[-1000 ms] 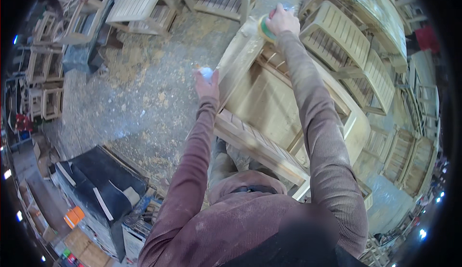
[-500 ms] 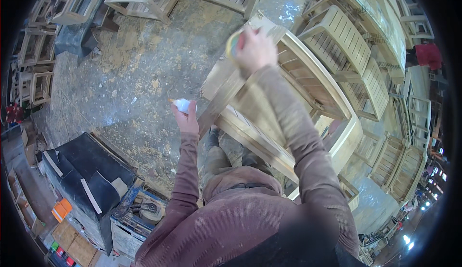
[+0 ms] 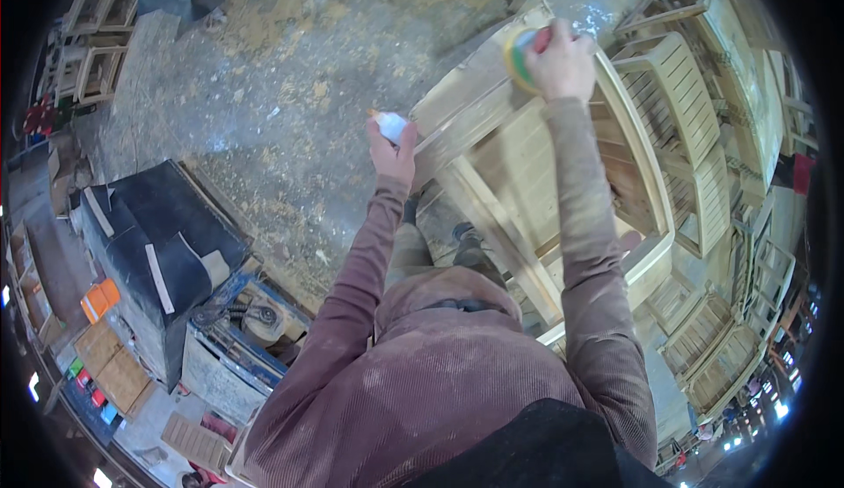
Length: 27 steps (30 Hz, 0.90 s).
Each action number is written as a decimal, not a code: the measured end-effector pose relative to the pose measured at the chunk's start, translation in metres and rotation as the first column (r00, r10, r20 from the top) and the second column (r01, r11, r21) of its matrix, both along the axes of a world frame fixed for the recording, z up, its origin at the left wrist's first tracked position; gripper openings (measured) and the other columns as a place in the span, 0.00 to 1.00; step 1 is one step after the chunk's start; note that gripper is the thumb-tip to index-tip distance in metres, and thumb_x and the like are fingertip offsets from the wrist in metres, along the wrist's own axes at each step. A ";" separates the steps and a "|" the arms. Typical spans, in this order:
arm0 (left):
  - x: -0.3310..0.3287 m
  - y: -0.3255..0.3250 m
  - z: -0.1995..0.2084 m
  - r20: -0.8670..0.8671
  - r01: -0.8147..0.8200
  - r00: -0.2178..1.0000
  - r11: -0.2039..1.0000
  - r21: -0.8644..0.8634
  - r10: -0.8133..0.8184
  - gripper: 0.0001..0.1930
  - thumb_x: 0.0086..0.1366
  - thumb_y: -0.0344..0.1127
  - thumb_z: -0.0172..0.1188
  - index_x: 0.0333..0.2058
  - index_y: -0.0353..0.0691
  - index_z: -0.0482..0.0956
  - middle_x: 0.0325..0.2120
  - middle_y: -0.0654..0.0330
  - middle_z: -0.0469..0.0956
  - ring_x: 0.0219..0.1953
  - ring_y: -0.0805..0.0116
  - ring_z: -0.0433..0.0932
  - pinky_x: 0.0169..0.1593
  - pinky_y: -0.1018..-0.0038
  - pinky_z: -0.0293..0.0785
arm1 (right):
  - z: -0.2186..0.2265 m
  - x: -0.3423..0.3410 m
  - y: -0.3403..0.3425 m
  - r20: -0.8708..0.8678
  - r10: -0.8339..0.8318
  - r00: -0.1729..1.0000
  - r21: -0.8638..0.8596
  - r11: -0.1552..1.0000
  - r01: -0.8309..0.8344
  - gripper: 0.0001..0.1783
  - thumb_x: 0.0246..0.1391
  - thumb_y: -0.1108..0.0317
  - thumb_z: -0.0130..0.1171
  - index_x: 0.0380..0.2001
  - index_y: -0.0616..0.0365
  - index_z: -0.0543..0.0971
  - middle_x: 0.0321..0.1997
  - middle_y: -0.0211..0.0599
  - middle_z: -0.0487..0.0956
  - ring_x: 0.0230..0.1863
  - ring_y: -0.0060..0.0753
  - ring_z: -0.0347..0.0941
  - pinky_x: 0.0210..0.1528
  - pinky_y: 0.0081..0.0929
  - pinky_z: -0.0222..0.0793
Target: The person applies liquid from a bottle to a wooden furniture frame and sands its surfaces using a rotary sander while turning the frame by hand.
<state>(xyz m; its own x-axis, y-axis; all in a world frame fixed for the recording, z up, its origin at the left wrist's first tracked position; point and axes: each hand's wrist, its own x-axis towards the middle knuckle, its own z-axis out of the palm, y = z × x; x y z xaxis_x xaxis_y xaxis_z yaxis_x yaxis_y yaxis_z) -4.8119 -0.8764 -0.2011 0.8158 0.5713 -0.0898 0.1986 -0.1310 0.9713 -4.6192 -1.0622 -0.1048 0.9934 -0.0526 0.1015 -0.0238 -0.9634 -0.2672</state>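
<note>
My left hand (image 3: 393, 156) is closed round a small white squeeze bottle (image 3: 390, 126) with an orange tip, held just left of a wooden furniture frame (image 3: 503, 99). At the frame's far end, my right hand (image 3: 564, 64) grips a round yellow-and-green disc (image 3: 522, 61) by its right side. Motion smears the disc, and its exact kind cannot be made out. It is over or against the frame's top board; whether it touches is unclear. Below my right forearm lies the frame's panelled inside, with slats and a curved rail.
Slatted wooden chairs (image 3: 668, 92) stand close on the right, with more stacked wooden pieces (image 3: 716, 347) below them. To my left is a black-covered box (image 3: 163, 242) beside a blue machine (image 3: 242, 325). Dusty concrete floor (image 3: 299, 101) stretches ahead.
The view has swung, so most surroundings sit further left or lower. My right hand with the disc has moved out toward the frame's far end. The left hand still holds the bottle.
</note>
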 end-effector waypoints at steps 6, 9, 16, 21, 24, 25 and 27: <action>0.004 0.050 0.053 0.247 -0.233 0.915 0.919 -0.317 0.317 0.16 0.63 0.33 0.56 0.44 0.39 0.61 0.32 0.58 0.75 0.33 0.74 0.73 0.35 0.79 0.69 | 0.016 -0.152 0.081 -0.100 0.369 0.924 0.195 0.918 -0.345 0.17 0.45 0.63 0.54 0.42 0.50 0.70 0.39 0.48 0.68 0.39 0.52 0.69 0.35 0.43 0.71; 0.005 0.083 0.088 0.276 -0.084 0.951 0.975 -0.205 0.139 0.14 0.63 0.32 0.55 0.43 0.41 0.61 0.31 0.59 0.76 0.24 0.79 0.68 0.25 0.83 0.62 | 0.015 -0.207 0.101 -0.128 0.596 0.793 0.326 0.781 -0.533 0.21 0.40 0.66 0.56 0.42 0.48 0.70 0.40 0.48 0.68 0.36 0.53 0.70 0.35 0.43 0.70; -0.014 0.092 0.120 0.289 0.082 0.955 0.996 -0.044 -0.066 0.12 0.63 0.31 0.53 0.43 0.44 0.63 0.30 0.60 0.77 0.16 0.85 0.62 0.16 0.87 0.55 | 0.016 -0.215 0.112 -0.101 0.616 0.781 0.353 0.756 -0.551 0.18 0.41 0.65 0.55 0.41 0.49 0.71 0.39 0.50 0.68 0.37 0.52 0.71 0.35 0.44 0.70; -0.051 0.093 0.108 0.246 0.093 0.967 0.993 -0.079 -0.071 0.12 0.63 0.31 0.54 0.43 0.44 0.63 0.30 0.61 0.77 0.18 0.85 0.64 0.18 0.88 0.56 | 0.022 -0.098 0.067 -0.101 0.227 0.969 0.123 0.969 -0.214 0.15 0.47 0.61 0.54 0.40 0.50 0.71 0.41 0.56 0.69 0.38 0.58 0.72 0.41 0.44 0.71; -0.071 0.085 0.084 0.111 0.202 0.975 0.976 -0.076 -0.193 0.16 0.61 0.33 0.57 0.45 0.41 0.64 0.37 0.61 0.75 0.32 0.77 0.71 0.34 0.81 0.68 | 0.032 -0.070 0.048 -0.142 0.141 0.980 0.083 0.988 -0.131 0.16 0.47 0.60 0.54 0.41 0.48 0.70 0.41 0.56 0.69 0.40 0.61 0.72 0.44 0.44 0.71; -0.074 0.079 0.071 0.070 0.270 0.961 0.962 -0.029 -0.268 0.18 0.60 0.33 0.58 0.47 0.40 0.65 0.39 0.59 0.74 0.35 0.72 0.73 0.39 0.77 0.70 | 0.033 -0.070 0.045 -0.172 0.158 0.972 0.111 0.984 -0.140 0.17 0.47 0.60 0.55 0.43 0.46 0.70 0.42 0.55 0.69 0.41 0.60 0.72 0.44 0.43 0.71; -0.068 0.056 0.068 -0.234 0.506 0.862 0.794 0.338 -0.450 0.23 0.56 0.35 0.61 0.50 0.42 0.66 0.41 0.57 0.73 0.40 0.61 0.73 0.47 0.70 0.69 | 0.029 -0.076 0.034 -0.195 0.166 0.967 0.132 0.981 -0.142 0.19 0.46 0.60 0.55 0.44 0.45 0.70 0.43 0.55 0.69 0.42 0.59 0.72 0.45 0.43 0.71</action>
<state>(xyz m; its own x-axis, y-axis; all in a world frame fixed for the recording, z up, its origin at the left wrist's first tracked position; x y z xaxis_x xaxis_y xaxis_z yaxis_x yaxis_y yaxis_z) -4.8799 -0.8204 -0.1335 0.9891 0.1235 -0.0796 0.1378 -0.5914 0.7945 -4.6949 -1.0283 -0.0754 0.9894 0.1032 -0.1017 0.0569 -0.9224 -0.3821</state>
